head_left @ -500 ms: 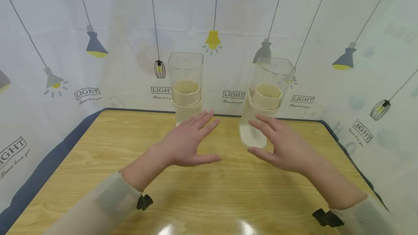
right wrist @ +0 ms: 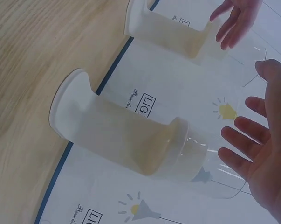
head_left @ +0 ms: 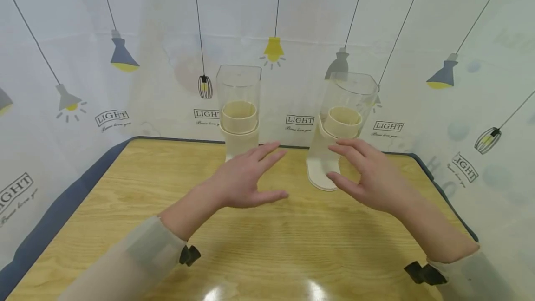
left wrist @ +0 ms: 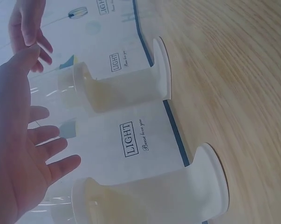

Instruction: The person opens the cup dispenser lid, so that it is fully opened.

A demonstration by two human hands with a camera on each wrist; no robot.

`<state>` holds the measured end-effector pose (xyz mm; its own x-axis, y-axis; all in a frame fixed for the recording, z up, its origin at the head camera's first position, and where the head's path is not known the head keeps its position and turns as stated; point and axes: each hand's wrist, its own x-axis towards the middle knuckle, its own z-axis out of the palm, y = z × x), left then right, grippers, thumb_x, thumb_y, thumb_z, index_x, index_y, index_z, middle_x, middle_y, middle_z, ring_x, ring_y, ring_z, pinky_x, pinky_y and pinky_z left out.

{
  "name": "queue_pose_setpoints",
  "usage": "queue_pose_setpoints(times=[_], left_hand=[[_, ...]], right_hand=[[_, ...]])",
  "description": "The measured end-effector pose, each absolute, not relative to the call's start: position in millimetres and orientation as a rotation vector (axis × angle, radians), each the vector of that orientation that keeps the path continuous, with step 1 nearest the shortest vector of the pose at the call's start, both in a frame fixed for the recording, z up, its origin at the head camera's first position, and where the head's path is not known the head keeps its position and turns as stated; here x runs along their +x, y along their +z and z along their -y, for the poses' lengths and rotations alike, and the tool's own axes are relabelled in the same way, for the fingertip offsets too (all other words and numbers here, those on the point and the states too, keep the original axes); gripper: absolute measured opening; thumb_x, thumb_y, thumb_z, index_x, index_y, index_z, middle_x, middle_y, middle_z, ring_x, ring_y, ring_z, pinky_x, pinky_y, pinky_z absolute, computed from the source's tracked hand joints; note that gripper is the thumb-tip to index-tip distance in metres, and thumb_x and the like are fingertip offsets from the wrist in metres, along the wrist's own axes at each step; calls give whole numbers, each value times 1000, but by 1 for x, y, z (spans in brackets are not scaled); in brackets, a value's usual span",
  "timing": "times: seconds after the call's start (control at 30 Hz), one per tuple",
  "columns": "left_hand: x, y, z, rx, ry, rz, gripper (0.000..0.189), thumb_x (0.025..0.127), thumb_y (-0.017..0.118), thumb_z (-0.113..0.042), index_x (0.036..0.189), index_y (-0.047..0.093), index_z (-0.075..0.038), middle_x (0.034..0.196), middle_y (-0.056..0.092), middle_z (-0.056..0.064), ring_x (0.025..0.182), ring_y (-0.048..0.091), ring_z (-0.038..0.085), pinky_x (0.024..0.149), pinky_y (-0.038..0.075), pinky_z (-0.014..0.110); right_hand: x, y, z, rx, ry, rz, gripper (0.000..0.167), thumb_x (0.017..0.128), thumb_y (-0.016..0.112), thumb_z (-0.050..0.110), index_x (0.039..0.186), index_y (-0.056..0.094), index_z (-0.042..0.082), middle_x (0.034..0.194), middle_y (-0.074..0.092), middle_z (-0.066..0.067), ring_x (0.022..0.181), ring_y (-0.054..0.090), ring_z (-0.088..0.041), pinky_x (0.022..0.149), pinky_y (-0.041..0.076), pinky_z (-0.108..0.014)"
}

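Two cream dispenser-like stands, each with a clear container on top, stand at the back of the table. The left stand (head_left: 241,140) is partly covered by my left hand (head_left: 246,178) in the head view. That hand is raised above the table with its fingers spread and nothing in it. My right hand (head_left: 372,175) hovers in front of the right stand (head_left: 319,152), thumb apart from the fingers, also holding nothing. Both hands appear again in the left wrist view, where the near palm (left wrist: 14,154) faces the clear containers. The right stand's rounded foot (right wrist: 70,107) rests on the wood.
The wooden table (head_left: 267,245) has a dark blue edge (head_left: 71,199). Behind and beside it hangs a pale cloth (head_left: 159,8) printed with lamps and lettering. Each sleeve carries a dark clip-like piece (head_left: 190,255) at the cuff.
My right hand has shifted slightly right and up, uncovering more of the right stand's foot. The left hand has moved a little to the right. Both stands stay in place.
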<state>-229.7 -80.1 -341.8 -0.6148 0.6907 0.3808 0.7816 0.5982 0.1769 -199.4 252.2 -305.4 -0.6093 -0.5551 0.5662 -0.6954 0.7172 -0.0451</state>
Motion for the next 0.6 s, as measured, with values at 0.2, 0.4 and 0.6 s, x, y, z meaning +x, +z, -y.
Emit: queue_pose_setpoints(times=[0.2,0.4,0.6], left_hand=[[-234,-337,75,-1190,-640,2581,86,101,75,-55,168,44,-10,171,47,14,157,49,34,124,49,53],[-242,-333,63,-1164,-734,2594,84,103,72,-55,169,43,-10,172,46,12,158,47,31,126,47,51],[-255,-328,45,-1146,-738,2625,83,104,69,-57,169,43,-13,172,46,10,160,45,28,130,43,47]], right_hand=[[-204,-288,-258,803,384,2331,56,92,84,21,144,67,9,142,67,-15,113,73,-40,70,62,-56],[-219,-270,-264,668,479,2296,51,94,79,20,141,67,4,145,62,-24,124,67,-44,84,60,-64],[-236,-257,-270,494,586,2331,53,97,78,25,144,65,5,155,53,-26,140,56,-49,98,53,-72]])
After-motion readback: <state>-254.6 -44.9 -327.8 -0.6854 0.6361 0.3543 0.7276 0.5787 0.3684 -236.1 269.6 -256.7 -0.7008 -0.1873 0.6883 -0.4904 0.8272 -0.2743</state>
